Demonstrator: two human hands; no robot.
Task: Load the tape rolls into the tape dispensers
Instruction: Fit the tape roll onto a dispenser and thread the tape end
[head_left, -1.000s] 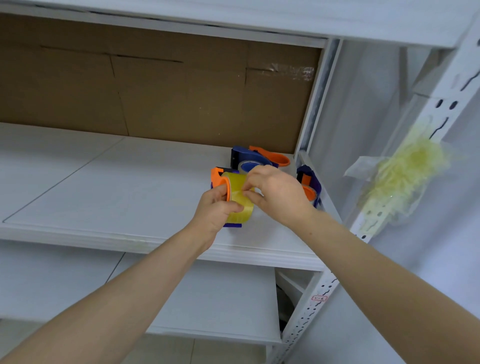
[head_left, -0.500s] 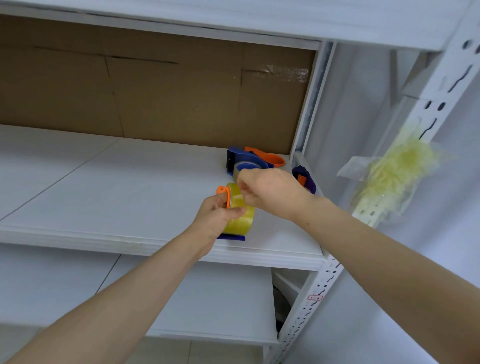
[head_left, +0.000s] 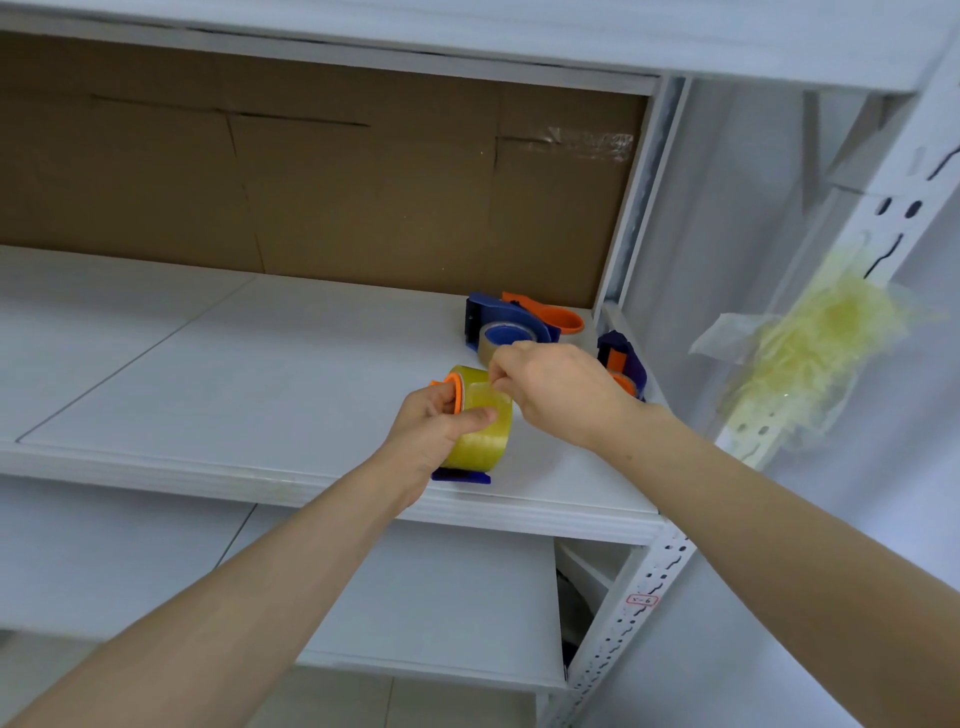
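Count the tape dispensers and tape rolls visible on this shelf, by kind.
Tape dispensers: 3: held dispenser, back dispenser, right dispenser, partly hidden by the right hand.
Tape rolls: 2: yellow roll gripped by the left hand, tan roll on the back dispenser.
Total: 5.
Right dispenser's roll, if any, is hidden.

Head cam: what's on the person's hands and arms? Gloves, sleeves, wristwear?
Left hand and right hand are bare: no gloves, no rings visible. Left forearm and right forearm are bare to the frame edge: no sleeve, watch or band in view.
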